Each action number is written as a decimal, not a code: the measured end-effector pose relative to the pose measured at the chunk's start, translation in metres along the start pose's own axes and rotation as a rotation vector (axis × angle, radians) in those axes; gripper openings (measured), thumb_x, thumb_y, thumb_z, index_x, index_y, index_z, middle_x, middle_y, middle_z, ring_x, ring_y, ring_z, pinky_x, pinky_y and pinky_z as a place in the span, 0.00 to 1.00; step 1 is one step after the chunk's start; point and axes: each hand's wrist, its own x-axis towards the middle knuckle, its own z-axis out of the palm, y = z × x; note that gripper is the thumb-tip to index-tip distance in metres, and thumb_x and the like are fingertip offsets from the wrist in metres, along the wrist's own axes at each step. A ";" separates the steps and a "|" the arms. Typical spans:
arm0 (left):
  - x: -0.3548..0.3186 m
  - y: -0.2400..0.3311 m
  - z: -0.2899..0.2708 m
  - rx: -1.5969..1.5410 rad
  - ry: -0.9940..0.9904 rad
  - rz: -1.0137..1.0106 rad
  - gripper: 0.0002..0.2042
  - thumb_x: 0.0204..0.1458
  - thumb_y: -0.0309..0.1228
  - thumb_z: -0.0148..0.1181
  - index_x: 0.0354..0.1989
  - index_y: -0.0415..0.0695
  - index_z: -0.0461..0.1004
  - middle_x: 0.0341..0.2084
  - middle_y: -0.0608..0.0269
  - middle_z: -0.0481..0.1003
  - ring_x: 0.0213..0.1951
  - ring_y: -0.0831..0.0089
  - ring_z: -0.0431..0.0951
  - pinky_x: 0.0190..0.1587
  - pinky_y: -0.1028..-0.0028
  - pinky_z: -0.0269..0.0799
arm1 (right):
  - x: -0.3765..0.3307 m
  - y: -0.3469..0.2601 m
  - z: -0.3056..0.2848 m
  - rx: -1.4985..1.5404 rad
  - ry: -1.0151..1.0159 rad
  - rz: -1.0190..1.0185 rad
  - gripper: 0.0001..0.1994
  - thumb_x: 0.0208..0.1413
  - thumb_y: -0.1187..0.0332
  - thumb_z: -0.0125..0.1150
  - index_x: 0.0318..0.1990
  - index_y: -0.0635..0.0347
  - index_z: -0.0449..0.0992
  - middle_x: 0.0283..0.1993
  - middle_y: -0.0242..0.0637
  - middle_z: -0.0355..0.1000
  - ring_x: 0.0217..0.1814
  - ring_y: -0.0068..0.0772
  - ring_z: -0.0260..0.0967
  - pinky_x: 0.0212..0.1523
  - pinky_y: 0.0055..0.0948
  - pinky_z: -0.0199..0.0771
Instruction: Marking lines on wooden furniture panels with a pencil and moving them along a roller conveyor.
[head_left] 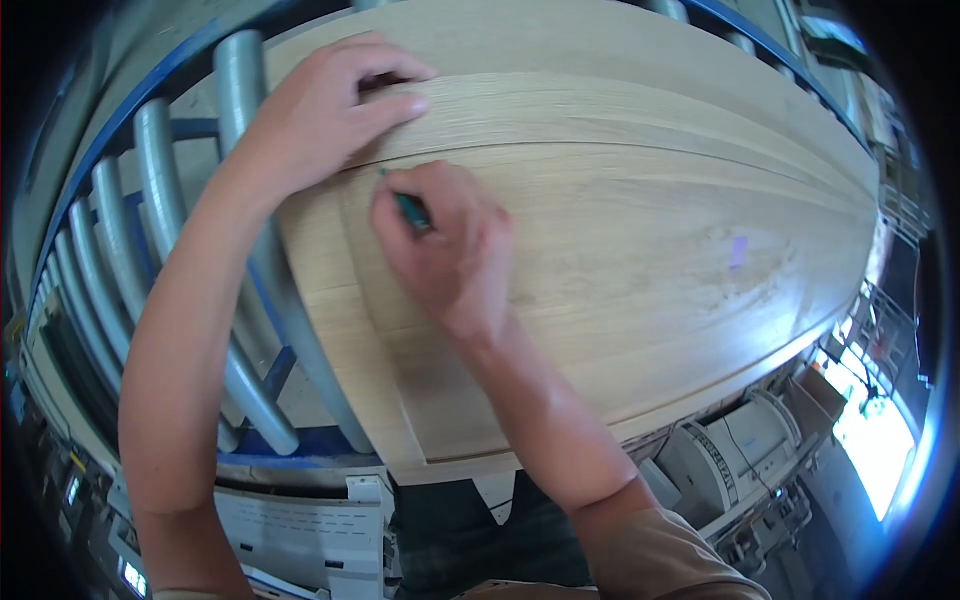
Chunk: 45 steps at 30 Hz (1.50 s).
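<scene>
A large pale wooden door panel (600, 230) lies flat in front of me, with a recessed centre and a raised frame. My left hand (335, 110) rests on its far left part, thumb and forefinger spread apart on the wood. Closer to me, my right hand (450, 240) is closed around a slim dark-green pen-like tool (410, 212). The tool's tip points at the corner where the frame meets the recess, just below the left hand. Most of the tool is hidden by the fingers, so its exact kind does not show.
Grey metal rollers (160, 165) in a blue frame (290, 450) carry the panel and show along its left side. A small purple patch (738, 252) marks the wood at right. White machine housings (710, 465) stand near the lower right, beyond the panel's edge.
</scene>
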 end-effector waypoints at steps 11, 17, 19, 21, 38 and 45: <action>0.003 0.013 0.005 0.047 0.008 -0.062 0.14 0.61 0.32 0.66 0.51 0.38 0.81 0.42 0.64 0.78 0.44 0.68 0.78 0.53 0.72 0.72 | 0.024 0.055 -0.111 -0.144 0.118 0.123 0.05 0.56 0.71 0.72 0.33 0.61 0.82 0.29 0.37 0.80 0.30 0.23 0.76 0.35 0.27 0.76; 0.008 0.013 0.007 0.020 -0.022 -0.025 0.13 0.61 0.30 0.65 0.49 0.35 0.81 0.43 0.63 0.76 0.47 0.71 0.77 0.55 0.73 0.70 | 0.043 0.083 -0.181 -0.170 0.176 0.292 0.08 0.57 0.69 0.72 0.34 0.65 0.83 0.26 0.29 0.77 0.29 0.14 0.68 0.33 0.22 0.70; 0.002 0.012 0.002 0.026 -0.020 -0.095 0.12 0.60 0.28 0.64 0.49 0.35 0.80 0.44 0.63 0.75 0.48 0.72 0.76 0.56 0.73 0.69 | 0.049 0.092 -0.201 -0.185 0.181 0.321 0.08 0.57 0.68 0.72 0.34 0.65 0.83 0.26 0.29 0.77 0.29 0.14 0.68 0.33 0.22 0.70; 0.001 0.009 0.005 0.019 -0.022 -0.084 0.12 0.60 0.27 0.64 0.50 0.35 0.80 0.44 0.63 0.75 0.48 0.72 0.76 0.56 0.73 0.69 | 0.053 0.107 -0.223 -0.204 0.182 0.351 0.08 0.57 0.68 0.72 0.34 0.65 0.83 0.27 0.29 0.77 0.29 0.14 0.68 0.33 0.22 0.70; -0.001 -0.012 -0.008 0.181 -0.072 -0.133 0.15 0.59 0.27 0.63 0.52 0.34 0.77 0.54 0.55 0.75 0.60 0.63 0.73 0.67 0.67 0.62 | 0.071 0.141 -0.277 -0.088 0.099 0.181 0.04 0.56 0.71 0.70 0.33 0.61 0.80 0.31 0.44 0.78 0.31 0.35 0.78 0.37 0.31 0.78; 0.007 0.007 -0.010 0.144 -0.134 -0.260 0.16 0.58 0.28 0.65 0.53 0.34 0.78 0.54 0.55 0.75 0.60 0.63 0.72 0.68 0.67 0.61 | 0.102 0.222 -0.409 -0.177 0.250 0.341 0.10 0.56 0.65 0.70 0.36 0.65 0.83 0.32 0.35 0.82 0.36 0.21 0.76 0.42 0.27 0.78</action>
